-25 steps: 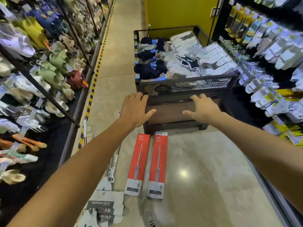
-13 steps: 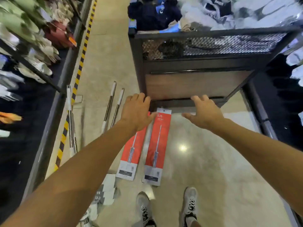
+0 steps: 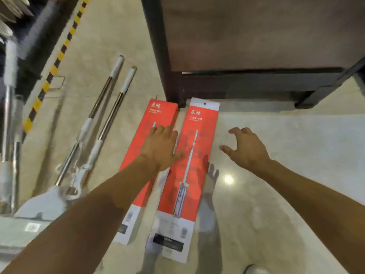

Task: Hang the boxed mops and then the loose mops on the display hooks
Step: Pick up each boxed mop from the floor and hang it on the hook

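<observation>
head view | two red boxed mops (image 3: 189,165) lie side by side on the floor (image 3: 276,175) | left hand (image 3: 161,147) over the left box, fingers straight, can't tell if it's touching | right hand (image 3: 245,148) spread loose just right of the other box, holding nothing | loose mops (image 3: 94,125) lie off to the left

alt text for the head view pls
Two bare hands reach down toward two red boxed mops lying side by side on the floor, left hand over the left box, right hand open beside the right. Loose mops lie further left.
</observation>
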